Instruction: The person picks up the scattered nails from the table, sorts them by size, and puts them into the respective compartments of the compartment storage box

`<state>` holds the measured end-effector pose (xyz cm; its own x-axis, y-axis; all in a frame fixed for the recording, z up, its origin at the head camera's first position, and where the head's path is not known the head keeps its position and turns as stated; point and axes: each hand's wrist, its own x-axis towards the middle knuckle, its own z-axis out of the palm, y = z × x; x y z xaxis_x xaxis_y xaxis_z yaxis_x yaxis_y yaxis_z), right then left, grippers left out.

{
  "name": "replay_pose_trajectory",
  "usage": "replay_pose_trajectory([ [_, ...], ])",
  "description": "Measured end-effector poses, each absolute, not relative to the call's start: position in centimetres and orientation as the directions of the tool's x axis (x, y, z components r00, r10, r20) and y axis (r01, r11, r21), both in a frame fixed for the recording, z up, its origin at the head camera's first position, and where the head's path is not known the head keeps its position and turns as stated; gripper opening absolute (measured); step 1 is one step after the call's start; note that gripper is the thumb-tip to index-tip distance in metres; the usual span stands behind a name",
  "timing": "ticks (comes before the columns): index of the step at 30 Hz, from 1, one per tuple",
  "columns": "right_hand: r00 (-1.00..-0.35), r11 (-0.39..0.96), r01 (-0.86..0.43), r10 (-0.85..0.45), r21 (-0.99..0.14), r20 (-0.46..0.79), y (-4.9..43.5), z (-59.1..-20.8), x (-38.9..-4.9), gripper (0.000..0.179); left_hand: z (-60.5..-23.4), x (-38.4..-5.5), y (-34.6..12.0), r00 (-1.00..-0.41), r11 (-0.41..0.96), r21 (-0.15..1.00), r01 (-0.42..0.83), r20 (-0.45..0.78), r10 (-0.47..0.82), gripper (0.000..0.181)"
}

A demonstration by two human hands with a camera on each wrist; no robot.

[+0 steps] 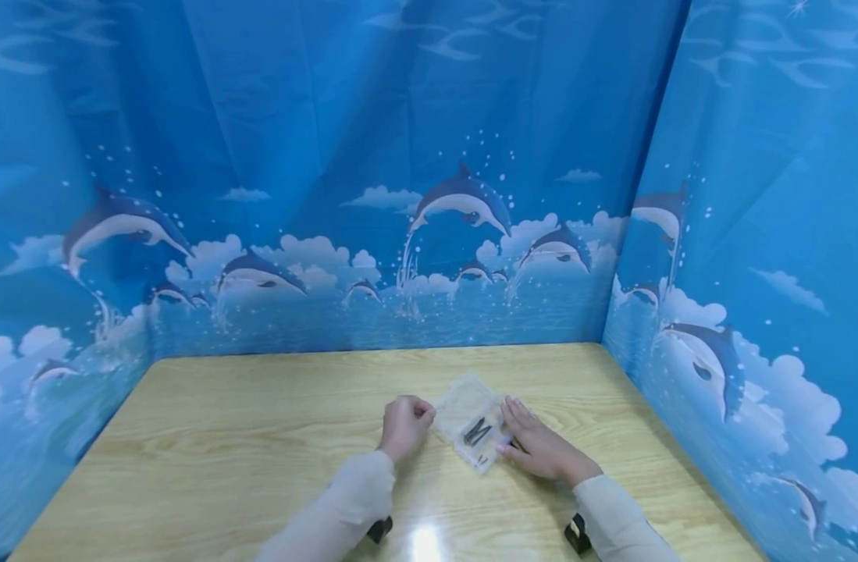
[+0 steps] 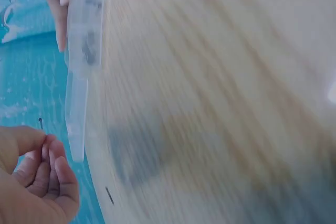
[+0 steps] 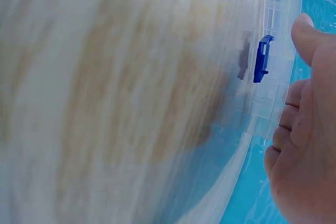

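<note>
A clear plastic case (image 1: 461, 406) lies on the table with its lid folded back. Dark slender pieces (image 1: 478, 432) sit in one of its compartments, and a few tiny ones lie nearer its front corner. Just left of the case, my left hand (image 1: 404, 428) pinches a thin dark pin (image 2: 40, 123) with a small head between thumb and forefinger, its end poking out. My right hand (image 1: 541, 446) rests along the case's right side, fingers extended over its edge and thumb spread toward me. In the right wrist view a dark blue latch (image 3: 262, 59) shows on the case's front.
The glossy wood-grain table (image 1: 260, 437) mirrors the case and carries a bright light spot near its front. A short dark streak (image 2: 109, 195) shows on its surface in the left wrist view. Blue dolphin-print sheets (image 1: 316, 195) enclose the back and sides.
</note>
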<state>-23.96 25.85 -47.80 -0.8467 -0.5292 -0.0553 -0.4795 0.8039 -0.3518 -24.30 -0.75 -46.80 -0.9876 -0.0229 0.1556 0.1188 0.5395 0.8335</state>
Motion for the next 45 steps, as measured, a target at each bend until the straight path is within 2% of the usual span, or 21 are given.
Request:
replay_pose_trajectory([
  [11,-0.846,0.801,-0.488,-0.532,-0.348,-0.037,25.9,-48.1,-24.0,0.075,-47.0,-22.6,2.0,-0.977,0.425,0.88,0.214,0.186,0.108,0.004],
  [18,-0.846,0.798,-0.492,-0.533,-0.349,-0.027,26.0,-48.1,-24.1,0.075,-47.3,-21.4,3.9,-0.962,0.408,0.872,0.27,0.224,0.157,0.002],
  [22,-0.844,0.798,-0.497,-0.536,-0.342,-0.023,26.0,-48.1,-24.1,0.076,-47.8,-21.0,4.7,-0.97,0.412,0.879,0.241,0.208,0.125,0.005],
  [31,-0.84,0.792,-0.506,-0.543,-0.342,-0.016,26.0,-48.0,-24.0,0.076,-49.0,-20.7,5.8,-0.963,0.444,0.858,0.259,0.267,0.045,0.006],
  [45,-0.845,0.798,-0.498,-0.535,-0.341,-0.019,25.9,-48.1,-24.0,0.076,-49.1,-20.7,6.0,-0.956,0.49,0.829,0.268,0.291,0.03,0.009],
])
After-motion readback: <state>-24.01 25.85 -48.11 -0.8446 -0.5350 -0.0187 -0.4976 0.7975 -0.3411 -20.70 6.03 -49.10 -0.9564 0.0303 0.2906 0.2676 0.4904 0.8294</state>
